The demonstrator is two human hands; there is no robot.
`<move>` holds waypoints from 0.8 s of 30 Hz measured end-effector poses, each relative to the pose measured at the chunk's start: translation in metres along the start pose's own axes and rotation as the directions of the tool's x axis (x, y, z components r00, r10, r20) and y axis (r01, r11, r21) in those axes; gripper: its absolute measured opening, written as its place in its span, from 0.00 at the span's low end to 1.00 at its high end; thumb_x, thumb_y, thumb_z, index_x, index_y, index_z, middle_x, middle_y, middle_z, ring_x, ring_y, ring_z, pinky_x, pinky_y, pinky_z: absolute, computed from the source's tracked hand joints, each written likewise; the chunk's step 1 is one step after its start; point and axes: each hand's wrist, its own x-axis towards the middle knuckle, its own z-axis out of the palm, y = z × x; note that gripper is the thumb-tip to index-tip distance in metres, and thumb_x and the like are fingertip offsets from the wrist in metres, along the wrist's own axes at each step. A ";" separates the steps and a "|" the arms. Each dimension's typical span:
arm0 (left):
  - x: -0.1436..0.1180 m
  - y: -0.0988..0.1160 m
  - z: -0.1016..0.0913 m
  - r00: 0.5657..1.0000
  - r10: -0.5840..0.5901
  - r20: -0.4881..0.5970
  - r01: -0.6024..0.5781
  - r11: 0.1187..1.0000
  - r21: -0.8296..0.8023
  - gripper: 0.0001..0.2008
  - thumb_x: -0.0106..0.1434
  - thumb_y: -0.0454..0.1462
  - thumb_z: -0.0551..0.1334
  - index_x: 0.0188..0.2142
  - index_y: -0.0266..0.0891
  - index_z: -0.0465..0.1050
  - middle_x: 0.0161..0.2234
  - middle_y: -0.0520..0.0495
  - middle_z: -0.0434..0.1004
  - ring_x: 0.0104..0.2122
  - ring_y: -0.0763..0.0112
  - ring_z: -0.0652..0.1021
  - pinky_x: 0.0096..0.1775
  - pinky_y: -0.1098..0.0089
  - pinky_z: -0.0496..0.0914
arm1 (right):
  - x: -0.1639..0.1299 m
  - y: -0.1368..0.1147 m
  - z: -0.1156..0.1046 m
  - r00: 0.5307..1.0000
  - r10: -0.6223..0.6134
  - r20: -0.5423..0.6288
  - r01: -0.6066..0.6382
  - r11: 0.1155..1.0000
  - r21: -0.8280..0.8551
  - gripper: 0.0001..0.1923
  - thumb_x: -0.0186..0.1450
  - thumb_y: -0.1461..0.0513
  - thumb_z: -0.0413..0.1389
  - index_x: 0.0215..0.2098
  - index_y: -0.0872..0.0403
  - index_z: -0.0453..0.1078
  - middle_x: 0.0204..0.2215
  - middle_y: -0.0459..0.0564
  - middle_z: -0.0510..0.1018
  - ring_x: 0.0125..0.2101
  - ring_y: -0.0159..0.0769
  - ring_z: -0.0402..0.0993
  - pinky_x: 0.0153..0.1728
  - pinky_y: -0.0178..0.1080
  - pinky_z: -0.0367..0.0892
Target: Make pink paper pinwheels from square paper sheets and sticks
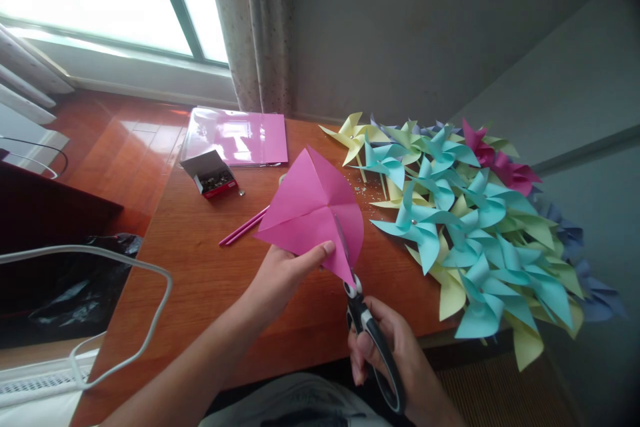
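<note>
Scissor blade (342, 240) behind pink paper (310, 210).

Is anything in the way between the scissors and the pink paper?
No. The scissors in the right hand already have their blades in the pink paper, which the left hand holds up above the table.

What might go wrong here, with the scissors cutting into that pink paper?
The left hand pinches the pink paper with its thumb close to the scissors blades, so a nick seems possible. The right hand cuts along a crease; overshooting the centre could split the sheet.
</note>
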 end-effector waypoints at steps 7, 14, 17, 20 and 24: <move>-0.001 0.002 0.001 1.000 -0.002 -0.017 0.002 1.000 -0.011 0.14 0.56 0.42 0.73 0.35 0.35 0.75 0.35 0.47 0.77 0.36 0.67 0.74 0.40 0.67 0.69 | -0.001 -0.001 -0.003 1.000 0.010 -0.020 -0.010 0.999 -0.042 0.25 0.61 0.44 0.65 0.36 0.54 0.63 0.20 0.39 0.69 0.18 0.25 0.67 0.21 0.29 0.59; -0.001 0.003 0.001 1.000 -0.014 0.019 0.014 1.000 0.021 0.13 0.56 0.42 0.72 0.35 0.36 0.76 0.33 0.47 0.79 0.34 0.66 0.75 0.38 0.68 0.69 | -0.001 0.000 -0.003 1.000 0.009 -0.002 -0.009 1.000 -0.010 0.27 0.58 0.43 0.65 0.35 0.54 0.62 0.20 0.38 0.68 0.17 0.25 0.67 0.20 0.30 0.58; -0.002 0.003 0.002 0.999 -0.016 0.034 0.015 0.999 0.033 0.13 0.57 0.42 0.72 0.35 0.35 0.77 0.32 0.46 0.79 0.34 0.65 0.75 0.38 0.68 0.69 | -0.001 -0.001 -0.001 1.000 0.000 0.007 0.000 1.000 0.007 0.27 0.59 0.42 0.65 0.36 0.54 0.62 0.20 0.39 0.69 0.18 0.26 0.67 0.20 0.30 0.58; -0.002 0.004 0.002 1.000 -0.016 0.020 0.015 0.999 0.035 0.13 0.56 0.43 0.72 0.33 0.35 0.77 0.32 0.46 0.80 0.33 0.64 0.76 0.38 0.68 0.69 | -0.001 -0.002 0.000 1.000 -0.005 0.005 0.005 1.000 0.010 0.26 0.60 0.43 0.65 0.37 0.54 0.63 0.20 0.40 0.69 0.18 0.27 0.67 0.21 0.31 0.58; -0.002 0.004 0.002 1.000 -0.010 0.007 0.010 0.999 0.038 0.13 0.56 0.43 0.72 0.33 0.35 0.77 0.32 0.47 0.79 0.33 0.65 0.76 0.38 0.68 0.68 | 0.001 -0.002 0.000 1.000 -0.006 -0.008 0.006 1.000 0.008 0.25 0.61 0.44 0.64 0.37 0.54 0.63 0.19 0.39 0.69 0.18 0.26 0.67 0.22 0.30 0.59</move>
